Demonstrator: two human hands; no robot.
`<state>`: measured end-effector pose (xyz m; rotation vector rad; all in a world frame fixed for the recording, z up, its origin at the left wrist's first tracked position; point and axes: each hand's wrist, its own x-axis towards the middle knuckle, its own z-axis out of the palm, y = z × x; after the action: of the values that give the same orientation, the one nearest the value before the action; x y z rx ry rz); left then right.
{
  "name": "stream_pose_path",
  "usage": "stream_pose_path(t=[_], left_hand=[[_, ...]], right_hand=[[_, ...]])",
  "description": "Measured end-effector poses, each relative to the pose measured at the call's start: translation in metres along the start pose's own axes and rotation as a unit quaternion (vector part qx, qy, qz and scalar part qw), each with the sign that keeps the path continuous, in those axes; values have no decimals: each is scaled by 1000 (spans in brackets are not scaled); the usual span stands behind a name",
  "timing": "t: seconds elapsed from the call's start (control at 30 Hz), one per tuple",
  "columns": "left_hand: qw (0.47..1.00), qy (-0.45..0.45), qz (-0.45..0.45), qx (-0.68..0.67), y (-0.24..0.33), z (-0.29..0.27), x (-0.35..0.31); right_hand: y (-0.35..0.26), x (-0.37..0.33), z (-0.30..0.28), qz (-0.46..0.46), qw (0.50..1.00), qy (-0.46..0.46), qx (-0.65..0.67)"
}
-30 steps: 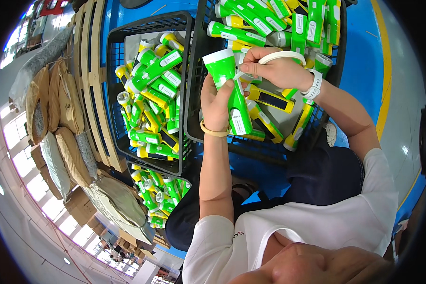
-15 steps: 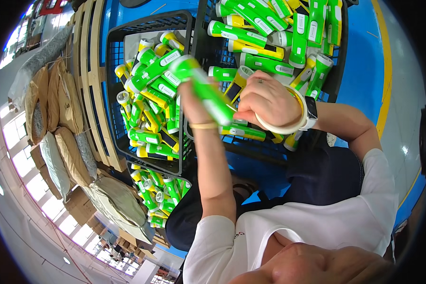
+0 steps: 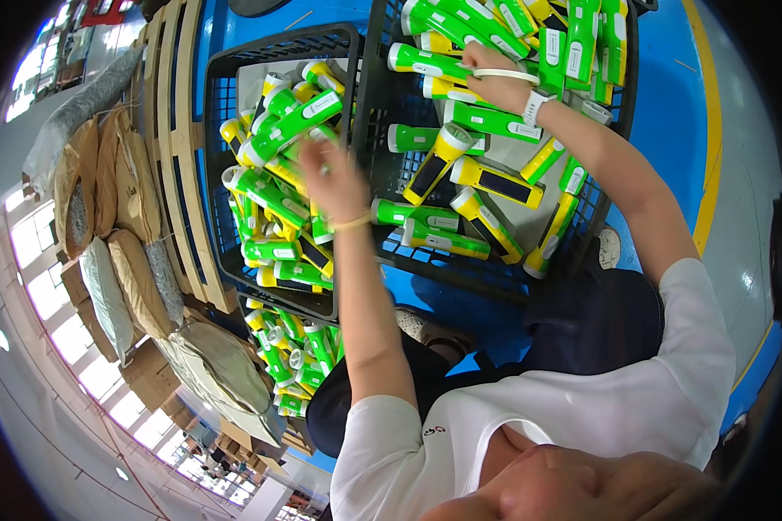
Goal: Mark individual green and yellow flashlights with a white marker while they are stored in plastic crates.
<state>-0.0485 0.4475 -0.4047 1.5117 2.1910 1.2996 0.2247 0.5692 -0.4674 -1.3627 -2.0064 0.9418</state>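
Note:
My left hand (image 3: 332, 182) is over the left crate (image 3: 207, 165), smeared by motion, with no flashlight visible in it. Below and beside it are heaped green, white and yellow flashlights (image 3: 269, 195). My right hand (image 3: 502, 85), wearing a white bangle and a watch, reaches into the larger right crate (image 3: 573, 260). Its fingers curl over the end of a green flashlight (image 3: 426, 62), hiding that end. Yellow flashlights with dark panels (image 3: 497, 181) lie nearer to me in the same crate, on a pale liner.
A third heap of flashlights (image 3: 294, 352) lies near my left leg. Wooden pallet slats (image 3: 167, 156) run along the left, beside brown and white sacks (image 3: 129, 286). Under the crates is a blue floor (image 3: 665, 139) with a yellow line (image 3: 712, 130).
The flashlight my left hand held has left it, and another lies on the left heap. My right hand has moved away from me, to the farther flashlights in the right crate.

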Motion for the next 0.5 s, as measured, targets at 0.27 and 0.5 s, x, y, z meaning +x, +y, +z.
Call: stream_pose_path(t=[0.27,0.5], left_hand=[[903,-175,-382,-93,21,170,24],[873,-80,-161,-453,77,158,-18]], right_hand=[[-38,-68,-3,38,963,-37,264],[-47,-107,-84,90,885,-48,454]])
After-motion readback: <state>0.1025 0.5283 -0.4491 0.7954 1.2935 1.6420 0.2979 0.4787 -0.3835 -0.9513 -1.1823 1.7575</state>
